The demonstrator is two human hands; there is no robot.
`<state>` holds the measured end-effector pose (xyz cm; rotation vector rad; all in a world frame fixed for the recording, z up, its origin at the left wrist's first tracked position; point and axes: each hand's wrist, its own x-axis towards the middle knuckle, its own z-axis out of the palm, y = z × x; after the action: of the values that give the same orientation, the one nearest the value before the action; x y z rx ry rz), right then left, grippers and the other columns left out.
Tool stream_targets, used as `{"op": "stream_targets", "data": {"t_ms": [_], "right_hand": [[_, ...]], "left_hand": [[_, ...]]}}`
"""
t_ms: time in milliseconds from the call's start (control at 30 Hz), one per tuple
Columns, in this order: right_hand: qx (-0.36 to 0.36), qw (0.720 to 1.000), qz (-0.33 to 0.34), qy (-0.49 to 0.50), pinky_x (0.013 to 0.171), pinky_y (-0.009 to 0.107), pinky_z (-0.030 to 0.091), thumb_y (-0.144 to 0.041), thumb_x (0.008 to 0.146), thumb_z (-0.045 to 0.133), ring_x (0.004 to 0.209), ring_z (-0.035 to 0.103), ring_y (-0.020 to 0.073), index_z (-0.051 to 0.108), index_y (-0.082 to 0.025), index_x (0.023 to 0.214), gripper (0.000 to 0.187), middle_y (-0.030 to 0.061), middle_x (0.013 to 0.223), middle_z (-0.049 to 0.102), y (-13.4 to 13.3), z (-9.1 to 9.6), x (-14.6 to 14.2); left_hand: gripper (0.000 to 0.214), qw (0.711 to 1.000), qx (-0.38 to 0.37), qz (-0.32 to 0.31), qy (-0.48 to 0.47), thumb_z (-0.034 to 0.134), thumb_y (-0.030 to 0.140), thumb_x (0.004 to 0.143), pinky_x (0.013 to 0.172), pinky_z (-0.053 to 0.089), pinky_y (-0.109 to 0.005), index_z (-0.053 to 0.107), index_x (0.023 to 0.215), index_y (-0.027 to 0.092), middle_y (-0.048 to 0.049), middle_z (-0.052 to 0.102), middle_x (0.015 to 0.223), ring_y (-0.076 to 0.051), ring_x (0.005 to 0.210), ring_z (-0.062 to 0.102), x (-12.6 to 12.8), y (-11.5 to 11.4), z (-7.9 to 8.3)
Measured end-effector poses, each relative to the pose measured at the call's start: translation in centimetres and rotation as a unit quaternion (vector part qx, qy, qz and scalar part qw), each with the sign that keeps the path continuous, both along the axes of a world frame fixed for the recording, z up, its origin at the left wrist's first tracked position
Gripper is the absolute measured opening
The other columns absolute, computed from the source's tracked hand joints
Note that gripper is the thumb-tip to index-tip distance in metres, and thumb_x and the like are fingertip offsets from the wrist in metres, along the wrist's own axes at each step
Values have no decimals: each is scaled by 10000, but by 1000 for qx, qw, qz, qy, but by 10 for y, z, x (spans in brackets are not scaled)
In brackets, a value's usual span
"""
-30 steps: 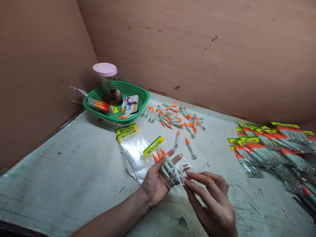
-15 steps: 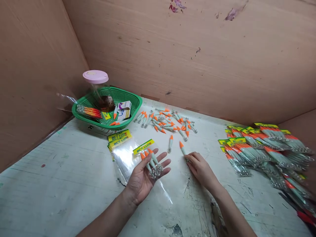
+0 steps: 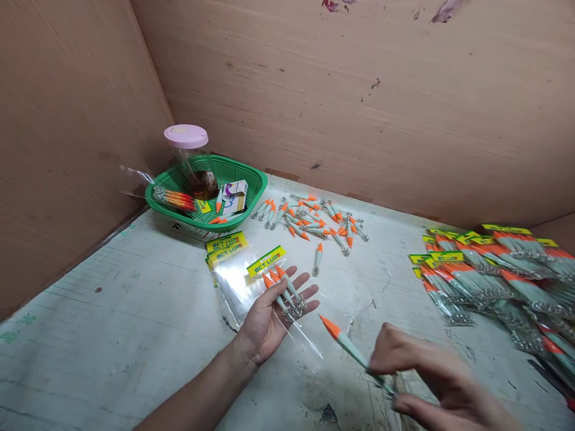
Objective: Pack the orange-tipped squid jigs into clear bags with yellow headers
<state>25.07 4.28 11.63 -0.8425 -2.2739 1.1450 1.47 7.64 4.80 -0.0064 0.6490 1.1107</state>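
Observation:
On my open-fingered left hand (image 3: 269, 323) rests a clear plastic packet (image 3: 268, 261) with a yellow "BCT LURE" header, pinched under the thumb. About three squid jigs (image 3: 284, 286), orange-nosed with pale bodies and wire hooks, are in or on it; which, I cannot tell. My right hand (image 3: 422, 365), blurred by motion, grips another squid jig (image 3: 348, 346) near its hook end, the orange nose aimed at the packet. One single jig (image 3: 318, 258) lies just beyond the left fingertips. Behind it spreads a loose pile of jigs (image 3: 314, 218).
Flat header-topped packets (image 3: 229, 278) are stacked left of my left hand. A green basket (image 3: 251, 179) holds a pink-lidded jar (image 3: 188, 149), a small box and some lures. Filled lure packets (image 3: 467, 281) are heaped at right. Wooden walls (image 3: 287, 90) enclose the table.
My right hand has lifted the squid jig off the table and drawn it back toward me, nose turned to the packet. The left hand keeps its hold; the view has shifted slightly.

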Motion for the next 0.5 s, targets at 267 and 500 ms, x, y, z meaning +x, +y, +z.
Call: {"op": "stream_targets", "data": {"t_ms": [267,500], "right_hand": [[295,938,-154,-96,648,298,501,-51,839,531,762,569,169,571,-148,1133,312,90,943,661,-3,-26,-55],[344,918,-183,-78,608,301,454,21,809,533,739,514,167,573,-149,1154,386,86,849,600,-6,-37,-53]], "left_hand": [[494,999,-7,-44,0,552,201,840,883,496,-479,419,1314,146,-178,598,1220,-316,1028,625,7,-5,3],[506,999,0,-46,-13,545,205,845,861,502,-496,410,1328,143,-180,606,1211,-329,1017,628,6,-7,6]]}}
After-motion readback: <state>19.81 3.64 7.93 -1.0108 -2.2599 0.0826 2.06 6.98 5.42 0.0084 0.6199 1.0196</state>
